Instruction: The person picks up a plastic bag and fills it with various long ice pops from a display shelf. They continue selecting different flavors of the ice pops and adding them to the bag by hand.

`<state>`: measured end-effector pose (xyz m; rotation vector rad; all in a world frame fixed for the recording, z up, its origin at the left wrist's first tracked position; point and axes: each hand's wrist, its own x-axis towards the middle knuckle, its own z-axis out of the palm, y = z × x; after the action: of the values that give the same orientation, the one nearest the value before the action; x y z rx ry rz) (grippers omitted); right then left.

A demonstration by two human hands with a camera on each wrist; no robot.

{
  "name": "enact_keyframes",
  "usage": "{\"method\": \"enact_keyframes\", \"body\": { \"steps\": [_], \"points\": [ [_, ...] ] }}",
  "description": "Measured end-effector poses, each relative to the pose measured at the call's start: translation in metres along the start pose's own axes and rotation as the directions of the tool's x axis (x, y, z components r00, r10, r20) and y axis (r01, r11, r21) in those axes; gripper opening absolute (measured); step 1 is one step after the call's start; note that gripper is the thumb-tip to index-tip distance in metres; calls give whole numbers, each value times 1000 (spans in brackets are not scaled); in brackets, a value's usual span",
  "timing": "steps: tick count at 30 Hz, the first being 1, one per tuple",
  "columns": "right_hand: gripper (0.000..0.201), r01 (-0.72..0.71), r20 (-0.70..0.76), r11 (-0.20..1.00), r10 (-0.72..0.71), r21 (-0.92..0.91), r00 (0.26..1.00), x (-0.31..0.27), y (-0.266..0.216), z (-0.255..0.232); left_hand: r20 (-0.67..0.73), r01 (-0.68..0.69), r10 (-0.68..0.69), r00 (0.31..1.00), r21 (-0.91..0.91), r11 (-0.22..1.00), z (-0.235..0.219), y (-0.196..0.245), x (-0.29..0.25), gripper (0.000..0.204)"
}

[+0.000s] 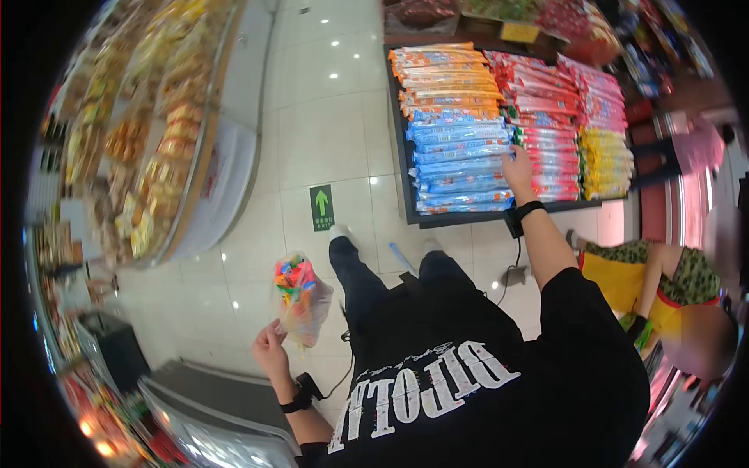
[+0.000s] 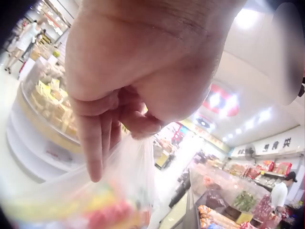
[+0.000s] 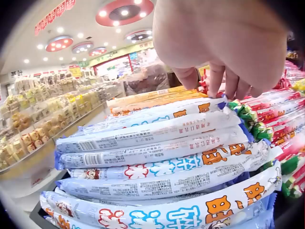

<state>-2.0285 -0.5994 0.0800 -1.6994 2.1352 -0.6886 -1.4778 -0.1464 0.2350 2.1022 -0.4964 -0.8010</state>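
Note:
In the head view my left hand (image 1: 271, 349) pinches the gathered top of a clear plastic bag (image 1: 316, 312). Bright red, green, orange and blue items show through its film, blurred in the left wrist view. My right hand (image 1: 517, 170) is over the display bin, at the right ends of a row of blue ice-pop tubes (image 1: 460, 160). In the right wrist view its fingers (image 3: 217, 78) point down, spread a little, with the tips right at the end of an upper blue tube (image 3: 157, 129). Red-and-white tubes with green ends (image 3: 267, 114) lie just right of those fingers.
Orange tubes (image 1: 449, 82), red tubes (image 1: 542, 86) and yellow tubes (image 1: 607, 164) fill the rest of the bin. One blue tube (image 1: 401, 256) lies on the floor near my feet. A curved bakery counter (image 1: 222, 168) stands at left; a person in yellow (image 1: 616, 281) is close at right.

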Motion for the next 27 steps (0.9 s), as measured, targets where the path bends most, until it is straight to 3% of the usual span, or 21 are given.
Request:
{"method": "enact_keyframes", "body": {
  "steps": [3, 5, 10, 13, 18, 20, 22, 25, 27],
  "points": [
    [41, -51, -244, 997, 35, -58, 969, -23, -9, -9, 184, -35, 32, 982, 16, 999, 3, 18, 79, 33],
    [41, -216, -328, 976, 212, 25, 920, -66, -15, -20, 304, -114, 79, 949, 101, 988, 9, 27, 129, 35],
    [40, -380, -455, 925, 348, 23, 820, -188, -24, -29, 490, -171, 96, 867, 111, 979, 23, 72, 231, 36],
    [39, -503, -446, 859, 487, 93, 751, -275, -24, -17, 564, -249, 133, 815, 134, 959, 30, 95, 281, 35],
    [40, -763, -238, 642, 755, 79, 611, -405, -23, 37, 615, -291, 117, 779, 190, 938, 48, 113, 353, 33],
    [42, -851, -64, 524, 851, 39, 522, -438, -29, 61, 632, -296, 117, 766, 186, 937, 60, 130, 362, 33],
    [43, -892, 49, 442, 893, 94, 448, -472, -23, 94, 647, -318, 134, 751, 175, 932, 71, 133, 376, 34],
    [43, -931, 143, 335, 924, 148, 355, -506, -7, 144, 649, -312, 27, 761, 329, 891, 92, 150, 377, 36],
    [42, -951, 199, 268, 934, 155, 296, -520, 21, 188, 668, -411, 143, 731, 262, 873, 114, 132, 410, 35]
  ]
}}
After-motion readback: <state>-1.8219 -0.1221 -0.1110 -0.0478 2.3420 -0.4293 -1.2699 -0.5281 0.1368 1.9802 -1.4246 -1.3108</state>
